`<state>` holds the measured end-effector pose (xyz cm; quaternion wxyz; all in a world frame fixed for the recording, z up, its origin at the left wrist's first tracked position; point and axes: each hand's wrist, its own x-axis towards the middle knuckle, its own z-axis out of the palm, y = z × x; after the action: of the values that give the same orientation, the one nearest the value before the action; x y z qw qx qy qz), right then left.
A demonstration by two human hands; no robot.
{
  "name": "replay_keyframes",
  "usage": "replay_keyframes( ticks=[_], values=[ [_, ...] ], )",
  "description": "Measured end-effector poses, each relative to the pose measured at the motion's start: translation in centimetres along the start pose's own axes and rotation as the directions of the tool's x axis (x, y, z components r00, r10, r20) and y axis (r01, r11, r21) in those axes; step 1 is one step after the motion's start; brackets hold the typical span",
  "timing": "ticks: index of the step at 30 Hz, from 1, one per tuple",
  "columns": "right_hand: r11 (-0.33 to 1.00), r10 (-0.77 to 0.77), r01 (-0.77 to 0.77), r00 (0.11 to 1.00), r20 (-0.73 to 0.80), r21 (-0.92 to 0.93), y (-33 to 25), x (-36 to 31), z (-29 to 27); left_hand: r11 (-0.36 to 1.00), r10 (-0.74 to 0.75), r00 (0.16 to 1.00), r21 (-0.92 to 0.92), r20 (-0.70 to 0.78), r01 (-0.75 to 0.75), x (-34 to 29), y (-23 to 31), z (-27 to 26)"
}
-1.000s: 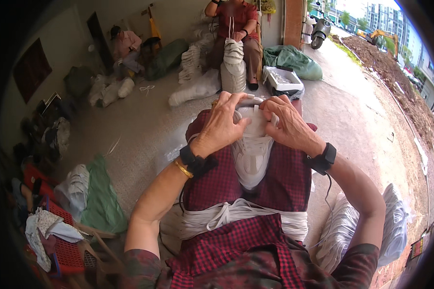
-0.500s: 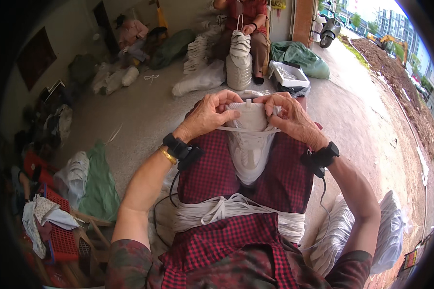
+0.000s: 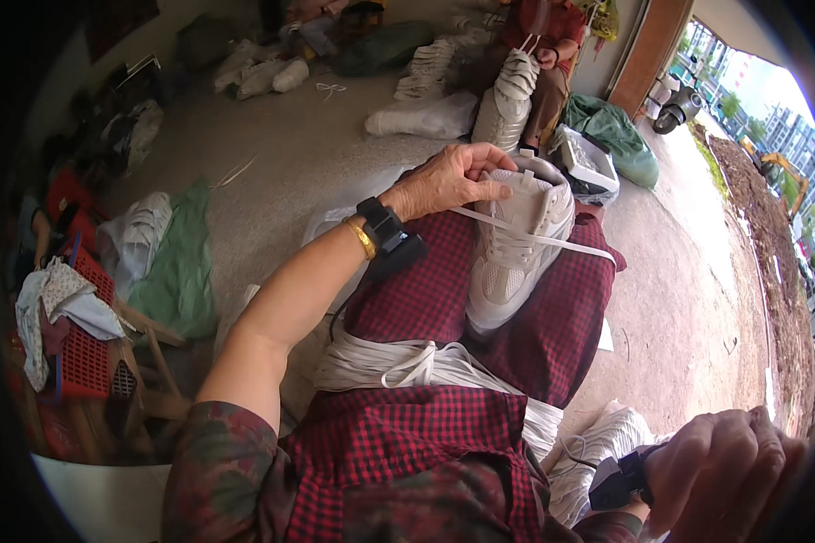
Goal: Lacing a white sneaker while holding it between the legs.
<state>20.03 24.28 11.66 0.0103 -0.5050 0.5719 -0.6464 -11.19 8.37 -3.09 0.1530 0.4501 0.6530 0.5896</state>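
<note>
A white lace-up sneaker (image 3: 503, 276) stands between my knees, toe toward me and tilted to the right. My left hand (image 3: 457, 179) is closed on the left edge of its opening, thumb beside the tongue (image 3: 522, 206). From the threaded eyelets a white shoelace (image 3: 580, 246) trails over my right thigh, while its other end runs left beneath my left hand. My right hand (image 3: 720, 466) is away from the shoe at the lower right, fingers bent and smeared by motion; whether it holds anything is hidden. Across my checked apron lies a tied bundle of white laces (image 3: 398, 366).
Beside my right leg lie stacked white shoe parts (image 3: 602, 448). At left are a red basket (image 3: 86, 308) with cloths and a green sack (image 3: 177, 262). Opposite sits a person (image 3: 552, 54) with a shoe stack (image 3: 507, 104), near a white box (image 3: 584, 158).
My right hand has left the shoe and moved down to the lower right. My left hand stays at the opening. The sneaker has tilted, and the view has swung.
</note>
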Motion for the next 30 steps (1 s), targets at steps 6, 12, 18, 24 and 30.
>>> replay_keyframes(
  ticks=[6, 12, 18, 24, 30],
  values=[
    [0.998, -0.028, 0.029, 1.0, -0.009, 0.057, 2.1, 3.0, 0.9, 0.998, 0.004, 1.0, 0.055, -0.019, -0.003, -0.2, -0.3, 0.7],
    [0.996, -0.039, 0.039, 0.999, 0.002, 0.076, 1.3, 3.9, 2.5, 1.0, 0.011, 0.998, 0.01, -0.063, -0.011, -1.0, -0.4, 1.4],
    [0.99, -0.031, 0.025, 0.999, 0.039, 0.142, 0.6, 4.4, 2.6, 0.999, -0.01, 0.997, 0.048, -0.08, 0.014, -0.8, 0.1, 0.7],
    [0.978, -0.062, 0.039, 0.992, 0.106, 0.204, 0.7, 4.0, 2.1, 0.996, 0.056, 0.993, 0.068, -0.1, -0.049, -1.0, -0.5, 1.2],
    [0.971, -0.084, 0.056, 0.989, 0.117, 0.231, -0.1, 3.8, 2.2, 0.997, 0.021, 0.993, 0.081, -0.12, -0.012, -1.2, 0.1, 1.4]
  ],
)
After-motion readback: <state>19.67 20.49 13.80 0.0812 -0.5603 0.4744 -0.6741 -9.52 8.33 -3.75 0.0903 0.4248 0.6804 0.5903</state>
